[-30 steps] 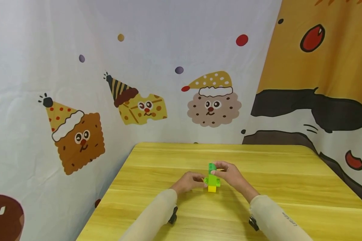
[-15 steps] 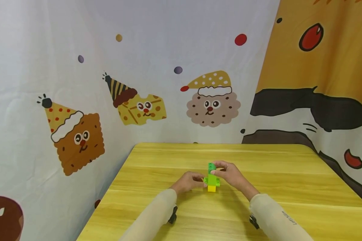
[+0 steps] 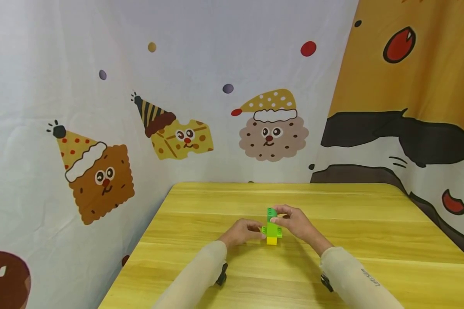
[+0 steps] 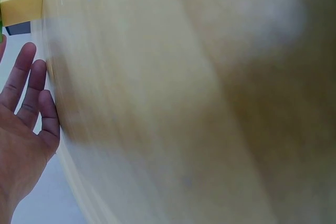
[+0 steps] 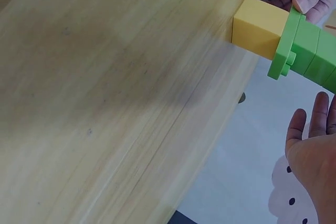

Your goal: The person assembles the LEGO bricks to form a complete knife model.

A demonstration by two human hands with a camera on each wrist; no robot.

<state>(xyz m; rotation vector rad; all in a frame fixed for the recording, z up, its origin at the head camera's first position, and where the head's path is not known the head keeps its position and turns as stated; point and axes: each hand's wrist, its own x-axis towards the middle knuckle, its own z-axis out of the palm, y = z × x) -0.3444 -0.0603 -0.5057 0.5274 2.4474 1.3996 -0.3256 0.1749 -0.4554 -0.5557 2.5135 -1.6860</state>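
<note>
A small tower of toy building bricks (image 3: 272, 230) stands upright on the table, yellow at its foot and green above. Across it, just over the yellow brick (image 5: 258, 27), lies a light green plate (image 5: 286, 43) whose studded ends stick out. My left hand (image 3: 242, 232) pinches the plate's left end, the thumb at its near side. With thumb and index finger, my right hand (image 3: 295, 223) grips the darker green brick (image 3: 271, 213) at the top. Only part of the left hand and the yellow brick show in the left wrist view.
The wooden table (image 3: 201, 201) reaches back to a cloth (image 3: 201, 68) printed with cartoon biscuits and cheese. Both forearms rest low over the table's near part, each with a dark strap at the wrist.
</note>
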